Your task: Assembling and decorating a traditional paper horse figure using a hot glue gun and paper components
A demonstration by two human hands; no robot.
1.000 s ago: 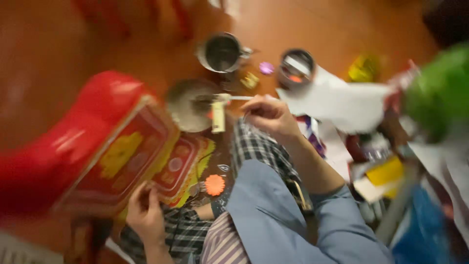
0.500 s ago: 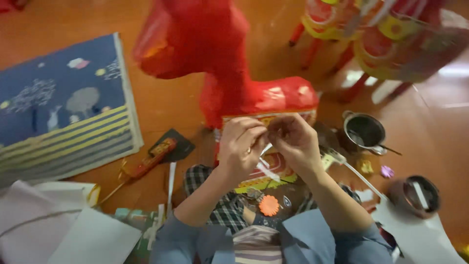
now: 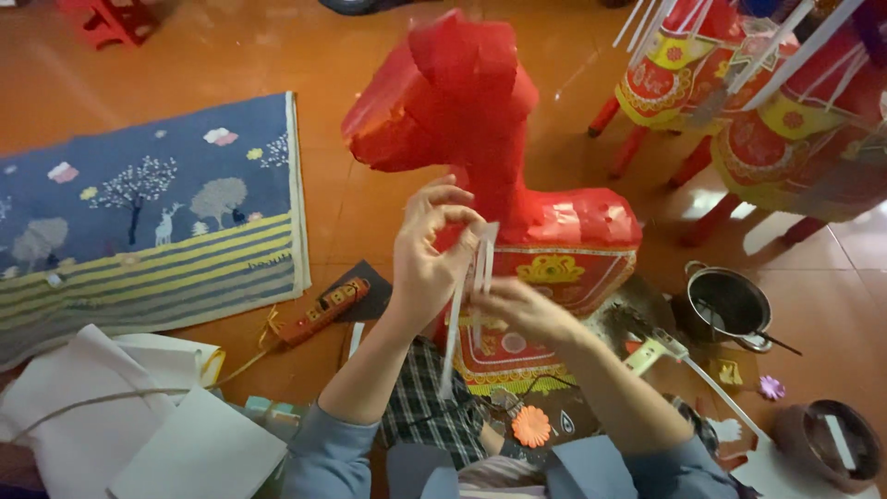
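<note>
**On the orange tiled floor**

The glossy orange tiled floor (image 3: 333,199) carried everything. A blue woven rug with trees, a deer and yellow stripes (image 3: 152,217) lay flat at the left. A red paper horse figure (image 3: 504,176) stood at the centre. Near it lay an orange utility knife (image 3: 323,310), a dark metal pot (image 3: 725,305) and a round brown bowl (image 3: 827,442). White paper sheets (image 3: 120,425) lay stacked at lower left.
</note>
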